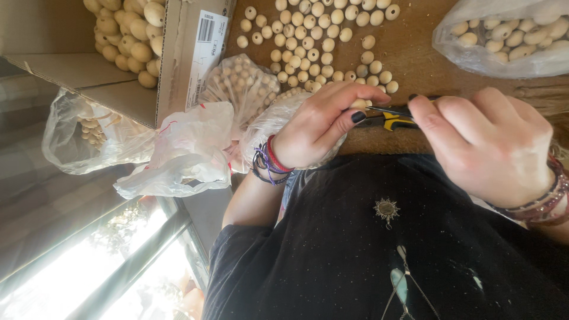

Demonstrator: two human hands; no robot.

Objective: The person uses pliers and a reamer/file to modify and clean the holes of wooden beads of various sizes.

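Together, left hand (323, 124) pinching bead (358, 104), right hand (486, 142) gripping pliers (394, 118)

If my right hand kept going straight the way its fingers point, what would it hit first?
Probably your left hand, which pinches a pale wooden bead just beyond the black-and-yellow tool that your right hand grips; depth is unclear.

A brown cardboard box (127, 71) is sitting open at the upper left of the bench (415, 53), filled with pale wooden beads. A white rectangular label (208, 35) with black bars is sticking to its side flap, and a narrower white label (195, 83) is running below it. Clear plastic bags are lying just beside the box: one (83, 133) at the left, a crumpled one (184, 148) below the flap, one (243, 83) packed with beads. Another clear bead-filled bag (504, 38) is resting at the upper right.
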